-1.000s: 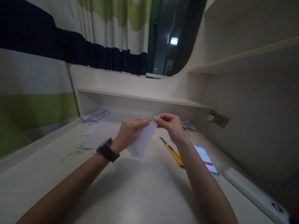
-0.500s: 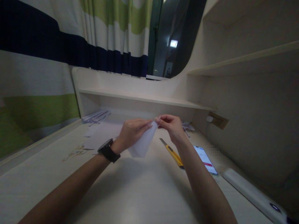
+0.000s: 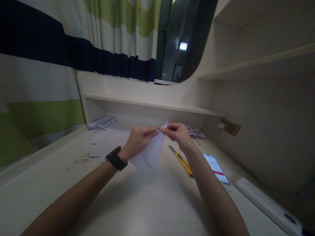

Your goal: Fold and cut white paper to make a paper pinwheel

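Both my hands hold a white sheet of paper (image 3: 150,152) above the pale desk (image 3: 147,203). My left hand (image 3: 138,139), with a black watch (image 3: 116,158) on its wrist, pinches the sheet's upper edge. My right hand (image 3: 177,133) pinches the same top corner from the right, fingertips almost touching the left ones. The paper hangs down in a folded, pointed shape, and its lower end meets the desk.
A yellow utility knife (image 3: 181,161) lies just right of the paper. A lit phone (image 3: 216,167) and a long white device (image 3: 267,202) lie further right. Paper strips (image 3: 101,122) and scraps (image 3: 82,159) are at left, more scraps (image 3: 195,132) by the wall socket (image 3: 229,126).
The paper has swung lower and spread into a longer pointed shape, with a corner now sticking up between my fingertips. Both hands stay close together.
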The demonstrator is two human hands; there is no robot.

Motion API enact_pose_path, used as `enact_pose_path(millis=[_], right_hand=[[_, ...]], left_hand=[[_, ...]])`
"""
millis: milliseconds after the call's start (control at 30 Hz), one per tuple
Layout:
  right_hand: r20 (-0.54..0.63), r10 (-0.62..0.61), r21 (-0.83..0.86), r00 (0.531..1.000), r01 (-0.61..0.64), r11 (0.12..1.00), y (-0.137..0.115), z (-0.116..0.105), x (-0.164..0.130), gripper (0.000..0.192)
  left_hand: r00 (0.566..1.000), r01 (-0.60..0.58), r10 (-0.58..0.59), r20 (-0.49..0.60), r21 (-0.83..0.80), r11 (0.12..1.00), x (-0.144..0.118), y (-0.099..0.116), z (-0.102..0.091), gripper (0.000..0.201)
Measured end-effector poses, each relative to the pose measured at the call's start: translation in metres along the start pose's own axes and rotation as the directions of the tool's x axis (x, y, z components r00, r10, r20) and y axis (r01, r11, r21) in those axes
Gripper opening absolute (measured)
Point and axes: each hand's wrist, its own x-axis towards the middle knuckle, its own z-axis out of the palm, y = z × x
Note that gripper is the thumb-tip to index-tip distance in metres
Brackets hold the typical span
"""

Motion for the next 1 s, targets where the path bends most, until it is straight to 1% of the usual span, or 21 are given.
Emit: enact_pose_path(millis=[133,200,333,467,533,567,667,733,867,1000], right_hand=[[0.024,0.000,-0.040,1.000,0.001,0.999,0.0006,-0.0012,0.0006,0.031],[0.028,-0.010,-0.034,1.000,0.011,0.999,0.0011,-0.0017,0.0009,0.032],[0.011,0.000,0.008,1.000,0.000,1.000,0.0019,-0.0012,0.0009,0.032],[-0.038,0.004,0.004,0.999,-0.004,1.000,0.0035,-0.0002,0.0011,0.033],[-0.045,0.001,-0.007,0.999,-0.002,1.000,0.0036,-0.0001,0.0009,0.034],[-0.031,-0.001,-0.016,1.000,0.000,1.000,0.0032,-0.0001,0.0006,0.034],[0.064,0.010,-0.063,0.998,-0.005,0.998,0.0013,-0.0007,-0.0009,0.033],[0.098,0.024,-0.089,0.995,-0.015,0.996,0.0002,-0.0011,-0.0017,0.032],[0.069,0.029,-0.073,0.997,-0.023,0.997,0.0010,-0.0005,-0.0015,0.031],[0.030,0.036,-0.058,0.999,-0.034,0.998,0.0040,0.0008,0.0001,0.033]], left_hand=[[1.000,-0.005,0.005,0.007,-0.003,1.000,0.0006,0.0005,0.0001,0.022],[1.000,-0.013,0.012,0.011,0.011,1.000,0.0010,0.0010,-0.0003,0.021],[1.000,-0.009,0.008,0.021,0.054,0.999,0.0014,0.0034,-0.0015,0.022],[0.999,0.012,-0.013,0.042,0.019,1.000,0.0009,0.0040,-0.0013,0.025],[0.999,0.039,-0.039,0.037,-0.009,0.999,0.0004,0.0023,-0.0002,0.025],[0.998,0.056,-0.055,0.029,-0.025,0.998,0.0002,0.0012,0.0005,0.024],[0.995,0.099,-0.099,0.008,-0.069,0.993,-0.0002,-0.0017,0.0022,0.024],[0.993,0.117,-0.117,0.007,-0.076,0.990,0.0000,-0.0020,0.0025,0.024],[0.992,0.122,-0.120,0.030,-0.064,0.990,0.0009,0.0002,0.0014,0.024],[0.995,0.091,-0.089,0.042,-0.049,0.995,0.0017,0.0009,0.0004,0.026]])
